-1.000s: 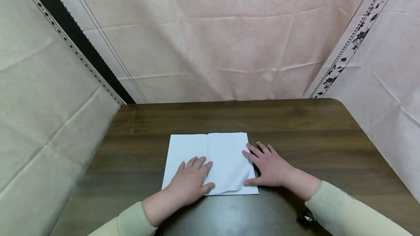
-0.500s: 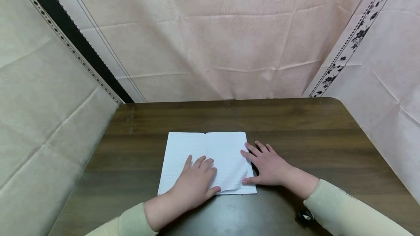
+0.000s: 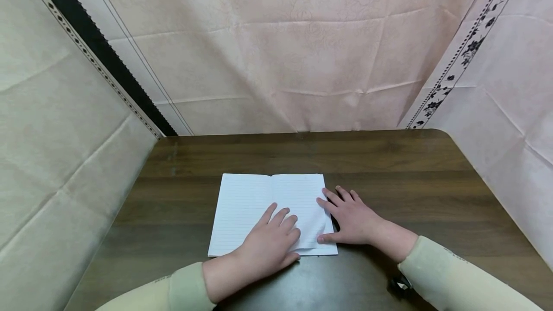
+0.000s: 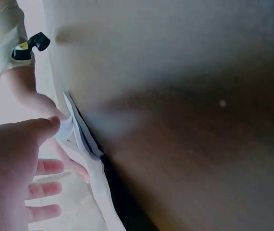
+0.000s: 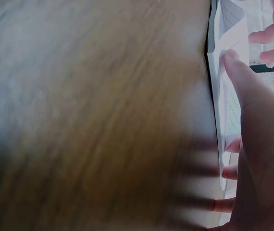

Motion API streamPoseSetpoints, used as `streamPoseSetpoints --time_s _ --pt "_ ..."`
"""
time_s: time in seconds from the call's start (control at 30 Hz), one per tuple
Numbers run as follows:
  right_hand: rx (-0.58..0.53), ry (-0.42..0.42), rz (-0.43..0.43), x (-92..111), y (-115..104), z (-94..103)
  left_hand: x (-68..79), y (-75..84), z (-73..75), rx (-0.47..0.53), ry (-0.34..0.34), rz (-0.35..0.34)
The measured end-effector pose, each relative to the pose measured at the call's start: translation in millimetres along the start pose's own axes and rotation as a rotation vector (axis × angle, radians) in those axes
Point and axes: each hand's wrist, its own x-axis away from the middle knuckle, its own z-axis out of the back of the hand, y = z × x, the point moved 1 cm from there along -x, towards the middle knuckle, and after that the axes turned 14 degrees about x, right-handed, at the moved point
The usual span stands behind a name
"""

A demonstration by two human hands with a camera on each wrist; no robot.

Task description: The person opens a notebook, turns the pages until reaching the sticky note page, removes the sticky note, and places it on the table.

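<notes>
An open notebook (image 3: 239, 205) with lined white pages lies flat on the wooden table. My left hand (image 3: 270, 246) is over the lower part of the right page, its fingers spread and fairly straight; in the left wrist view it appears above the notebook (image 4: 96, 180). At the right edge of the notebook, my right hand (image 3: 352, 217) has its fingers spread, thumb and fingertips at the page's margin. The right wrist view shows that thumb (image 5: 238, 67) resting at the paper's edge. The right page's lower corner is slightly lifted and creased. Part of the page is hidden under the left hand.
The dark wooden table (image 3: 207, 152) surrounds the notebook. Pale patterned cloth (image 3: 276, 61) hangs behind it, with more cloth along both sides. A small black device (image 3: 402, 284) is at the right wrist, by the light green sleeve (image 3: 458, 277).
My left hand has slid to the right, from the notebook's middle fold onto the right page. The notebook has shifted slightly left, and my right hand stays nearly still.
</notes>
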Motion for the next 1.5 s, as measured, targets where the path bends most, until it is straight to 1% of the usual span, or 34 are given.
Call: streamPoseSetpoints --time_s 0.1,0.3,0.5,0.73,1.0,1.2,1.33,1.5 --pt "0.000 0.001 -0.001 -0.4 -0.8 -0.7 -3.5 2.0 -0.9 -0.013 -0.001 -0.019" --pt "-0.001 -0.001 -0.002 0.3 -2.7 -2.8 -9.9 6.3 -2.3 -0.025 -0.019 -0.026" --pt "-0.004 -0.005 -0.005 0.7 -4.0 -3.5 -12.9 8.5 -4.2 -0.033 -0.010 -0.029" --pt "0.001 -0.001 0.001 1.5 -4.4 -4.1 -13.7 11.7 -3.8 -0.015 -0.009 -0.018" --pt "0.015 0.016 -0.007 3.3 -1.9 -3.8 -16.7 15.4 -4.3 -0.005 0.036 0.006" --pt "0.005 0.018 -0.005 4.7 0.2 -2.9 -20.4 18.1 -4.2 0.007 0.044 0.016" --pt "0.001 0.018 0.000 5.4 1.9 -2.8 -21.3 19.1 -4.5 -0.008 0.031 0.020" --pt "0.011 0.025 0.008 5.4 5.9 -5.3 -21.8 18.6 -3.3 -0.012 -0.014 0.042"
